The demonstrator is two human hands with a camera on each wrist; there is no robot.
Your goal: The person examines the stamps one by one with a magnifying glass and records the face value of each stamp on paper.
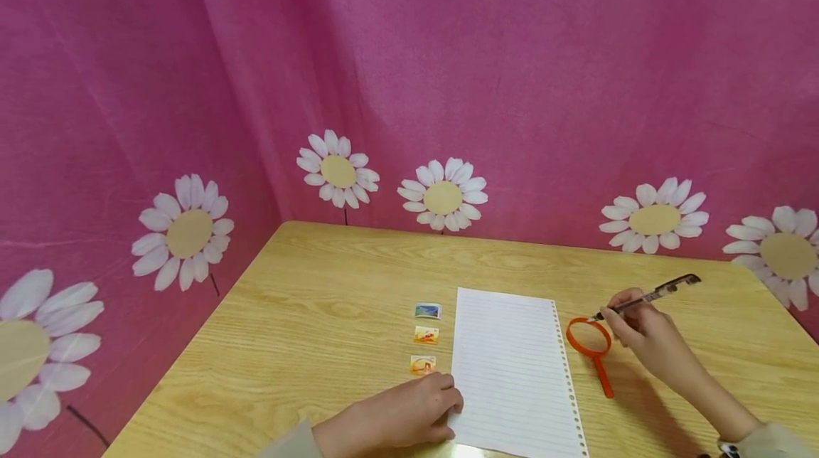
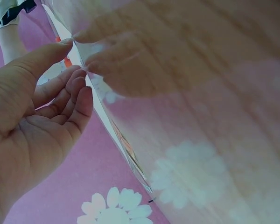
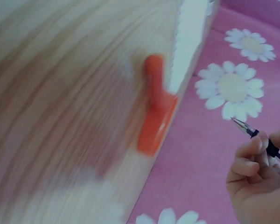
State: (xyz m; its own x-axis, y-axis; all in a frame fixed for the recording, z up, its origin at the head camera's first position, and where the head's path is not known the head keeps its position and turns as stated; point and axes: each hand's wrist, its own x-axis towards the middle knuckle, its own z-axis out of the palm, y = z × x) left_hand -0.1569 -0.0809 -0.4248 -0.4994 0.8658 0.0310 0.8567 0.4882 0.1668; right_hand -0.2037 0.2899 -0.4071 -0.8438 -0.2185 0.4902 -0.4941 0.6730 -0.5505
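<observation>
My right hand (image 1: 649, 337) pinches a black pen (image 1: 665, 291) near its tip, above the round end of an orange-red magnifying glass (image 1: 601, 369). In the right wrist view, the pen's bare metal tip (image 3: 242, 125) sticks out past the fingers of my right hand (image 3: 259, 182). My left hand (image 1: 409, 408) rests at the left edge of a lined sheet of paper (image 1: 512, 373), its fingertips touching down there. Seen from the left wrist, my left hand (image 2: 42, 107) has thumb and fingertips a little apart. Left of the paper lie three small stamps, blue (image 1: 428, 311), yellow (image 1: 426, 335) and yellow-orange (image 1: 422, 364).
Everything lies on a light wooden table (image 1: 320, 301). A pink curtain (image 1: 512, 88) printed with white daisies hangs behind it and along its left side. The paper has punched holes down its right edge, beside the magnifying glass.
</observation>
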